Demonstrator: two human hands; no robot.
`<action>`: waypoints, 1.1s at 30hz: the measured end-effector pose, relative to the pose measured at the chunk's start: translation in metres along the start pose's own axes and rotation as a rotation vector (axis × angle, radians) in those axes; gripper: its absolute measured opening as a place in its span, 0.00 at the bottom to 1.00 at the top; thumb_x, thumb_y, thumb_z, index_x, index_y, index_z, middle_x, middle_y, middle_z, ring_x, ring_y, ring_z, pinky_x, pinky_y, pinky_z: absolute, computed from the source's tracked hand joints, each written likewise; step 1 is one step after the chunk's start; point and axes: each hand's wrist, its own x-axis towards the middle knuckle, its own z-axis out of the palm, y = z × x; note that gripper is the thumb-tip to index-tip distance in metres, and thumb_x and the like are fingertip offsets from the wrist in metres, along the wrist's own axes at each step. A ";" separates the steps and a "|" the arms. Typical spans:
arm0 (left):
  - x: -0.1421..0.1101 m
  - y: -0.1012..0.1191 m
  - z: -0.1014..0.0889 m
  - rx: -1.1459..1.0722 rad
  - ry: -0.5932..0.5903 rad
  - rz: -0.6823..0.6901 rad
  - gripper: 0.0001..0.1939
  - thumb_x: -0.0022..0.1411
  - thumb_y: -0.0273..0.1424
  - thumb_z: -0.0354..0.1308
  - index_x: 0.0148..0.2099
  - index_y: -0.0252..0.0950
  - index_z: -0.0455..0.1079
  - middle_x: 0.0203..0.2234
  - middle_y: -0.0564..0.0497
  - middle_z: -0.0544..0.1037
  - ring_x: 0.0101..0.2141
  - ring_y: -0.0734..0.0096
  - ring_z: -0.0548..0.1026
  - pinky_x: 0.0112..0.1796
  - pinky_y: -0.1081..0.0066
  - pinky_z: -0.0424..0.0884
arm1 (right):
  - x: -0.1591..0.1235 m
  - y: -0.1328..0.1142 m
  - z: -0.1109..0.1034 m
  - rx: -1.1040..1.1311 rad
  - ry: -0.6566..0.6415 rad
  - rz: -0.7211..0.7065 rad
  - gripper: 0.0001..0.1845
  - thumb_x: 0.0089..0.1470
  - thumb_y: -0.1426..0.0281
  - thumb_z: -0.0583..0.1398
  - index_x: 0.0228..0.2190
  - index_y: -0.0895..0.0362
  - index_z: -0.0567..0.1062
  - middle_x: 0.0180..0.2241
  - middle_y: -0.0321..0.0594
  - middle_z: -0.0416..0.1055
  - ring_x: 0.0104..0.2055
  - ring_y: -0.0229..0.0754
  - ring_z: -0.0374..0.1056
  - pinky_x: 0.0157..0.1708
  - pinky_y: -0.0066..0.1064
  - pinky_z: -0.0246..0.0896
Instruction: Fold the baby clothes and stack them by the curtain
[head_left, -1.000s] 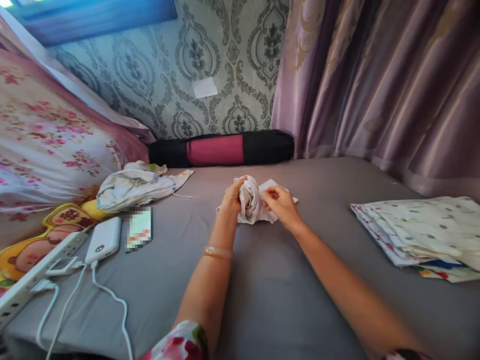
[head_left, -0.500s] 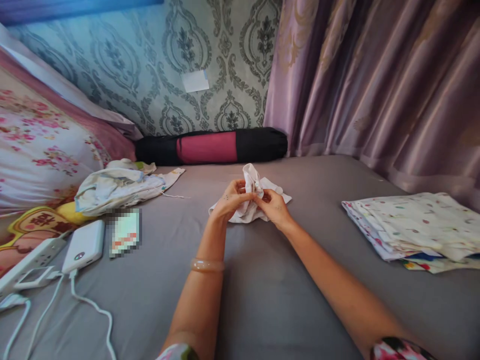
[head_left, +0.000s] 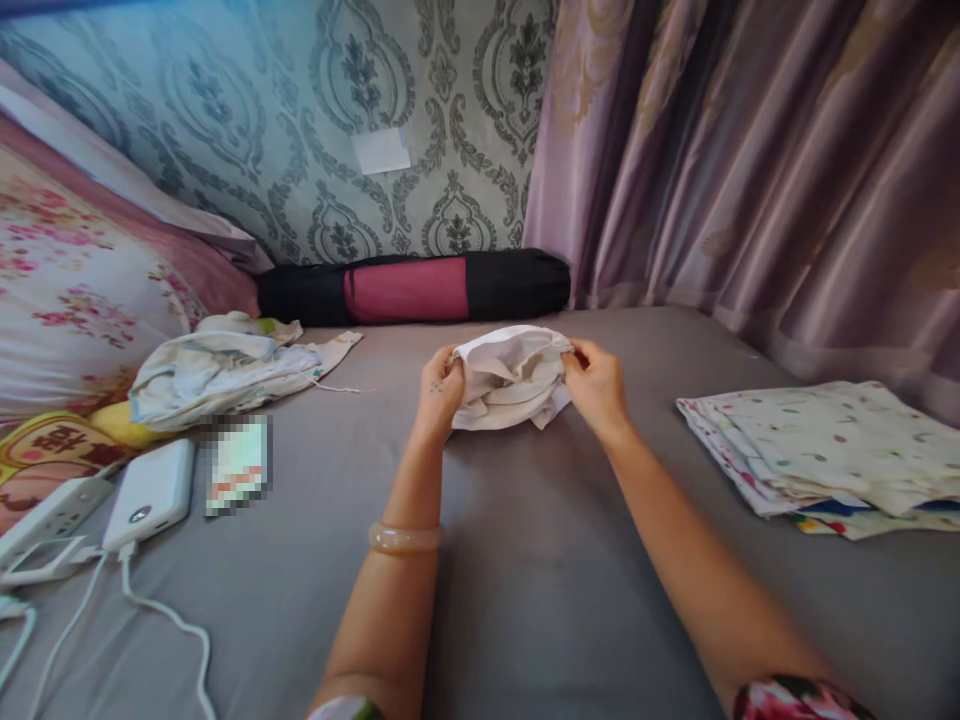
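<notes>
Both hands hold a small white garment (head_left: pixel 510 385) above the grey bed sheet, its opening spread wide between them. My left hand (head_left: pixel 441 388) pinches the garment's left edge, thumb against the fingers. At the opposite edge, my right hand (head_left: pixel 598 383) is closed on the cloth in the same way. The far rim of the opening is stretched taut, while the near part sags in folds. What kind of garment it is I cannot tell. A pale bangle (head_left: pixel 405 539) circles my left forearm.
A folded stack of patterned cloths (head_left: pixel 832 440) lies to the right. On the left are crumpled baby clothes (head_left: pixel 217 370), a white power bank (head_left: pixel 150 490) with cables and a power strip (head_left: pixel 56 515). A black and red long bag (head_left: pixel 405 290) lies along the wall.
My hands have moved apart, left and right, from close together. The garment, bunched between them before, is now pulled wide at its opening. The view has shifted slightly.
</notes>
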 end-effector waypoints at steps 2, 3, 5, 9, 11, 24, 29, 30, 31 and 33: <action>-0.002 0.004 0.001 0.023 -0.011 0.031 0.11 0.57 0.32 0.55 0.43 0.36 0.70 0.26 0.53 0.74 0.27 0.74 0.70 0.27 0.76 0.62 | 0.007 -0.002 -0.006 0.155 -0.031 0.069 0.20 0.53 0.55 0.58 0.38 0.56 0.78 0.34 0.45 0.77 0.36 0.47 0.71 0.39 0.39 0.66; -0.003 0.008 0.001 0.031 -0.022 0.040 0.11 0.58 0.33 0.55 0.44 0.37 0.69 0.24 0.55 0.72 0.24 0.75 0.68 0.26 0.77 0.61 | 0.011 -0.004 -0.011 0.234 -0.053 0.105 0.20 0.51 0.55 0.59 0.38 0.56 0.77 0.34 0.44 0.77 0.36 0.46 0.71 0.38 0.39 0.66; -0.006 0.021 -0.002 0.037 -0.050 0.087 0.12 0.59 0.34 0.57 0.45 0.38 0.66 0.21 0.58 0.68 0.21 0.78 0.64 0.24 0.77 0.58 | 0.016 -0.014 -0.027 0.365 -0.119 0.167 0.19 0.49 0.55 0.61 0.38 0.55 0.77 0.33 0.41 0.77 0.36 0.44 0.72 0.37 0.38 0.68; -0.012 0.058 -0.020 0.024 -0.085 0.271 0.11 0.58 0.35 0.61 0.42 0.40 0.66 0.22 0.58 0.67 0.22 0.78 0.63 0.24 0.77 0.57 | 0.019 -0.045 -0.069 0.502 -0.311 0.240 0.16 0.46 0.60 0.63 0.37 0.54 0.78 0.32 0.40 0.77 0.36 0.45 0.73 0.37 0.37 0.68; -0.013 0.070 -0.030 0.009 -0.112 0.293 0.09 0.58 0.36 0.60 0.40 0.40 0.68 0.23 0.56 0.69 0.24 0.78 0.64 0.25 0.76 0.58 | 0.017 -0.054 -0.084 0.557 -0.383 0.311 0.16 0.47 0.61 0.60 0.36 0.55 0.79 0.33 0.41 0.78 0.35 0.47 0.73 0.35 0.37 0.69; -0.006 0.038 -0.033 -0.036 -0.270 -0.031 0.20 0.48 0.40 0.68 0.43 0.37 0.76 0.36 0.49 0.79 0.35 0.67 0.73 0.35 0.71 0.68 | 0.023 -0.018 -0.083 0.126 -0.444 0.244 0.23 0.40 0.50 0.68 0.33 0.54 0.80 0.36 0.40 0.79 0.37 0.46 0.73 0.36 0.34 0.69; -0.005 0.034 -0.030 -0.054 -0.225 -0.082 0.20 0.46 0.41 0.69 0.41 0.36 0.77 0.36 0.48 0.79 0.36 0.66 0.74 0.35 0.70 0.68 | 0.022 -0.012 -0.079 0.167 -0.477 0.266 0.23 0.41 0.50 0.67 0.35 0.54 0.80 0.37 0.41 0.79 0.38 0.46 0.73 0.40 0.36 0.68; -0.005 0.033 -0.030 -0.050 -0.214 -0.090 0.20 0.47 0.41 0.68 0.40 0.36 0.77 0.35 0.48 0.79 0.36 0.66 0.74 0.35 0.70 0.68 | 0.022 -0.012 -0.078 0.175 -0.481 0.267 0.23 0.42 0.50 0.67 0.35 0.54 0.80 0.38 0.41 0.79 0.39 0.47 0.73 0.41 0.36 0.68; -0.004 0.032 -0.030 -0.045 -0.205 -0.100 0.19 0.47 0.42 0.68 0.40 0.36 0.78 0.34 0.48 0.79 0.35 0.66 0.74 0.35 0.71 0.67 | 0.022 -0.012 -0.077 0.181 -0.485 0.265 0.24 0.42 0.51 0.67 0.36 0.54 0.81 0.39 0.41 0.79 0.40 0.47 0.73 0.42 0.37 0.68; -0.004 0.030 -0.030 -0.036 -0.189 -0.126 0.19 0.47 0.42 0.68 0.38 0.36 0.77 0.32 0.49 0.79 0.33 0.67 0.74 0.33 0.71 0.66 | 0.021 -0.013 -0.076 0.180 -0.490 0.250 0.24 0.42 0.50 0.67 0.37 0.54 0.81 0.40 0.41 0.78 0.42 0.48 0.73 0.43 0.37 0.68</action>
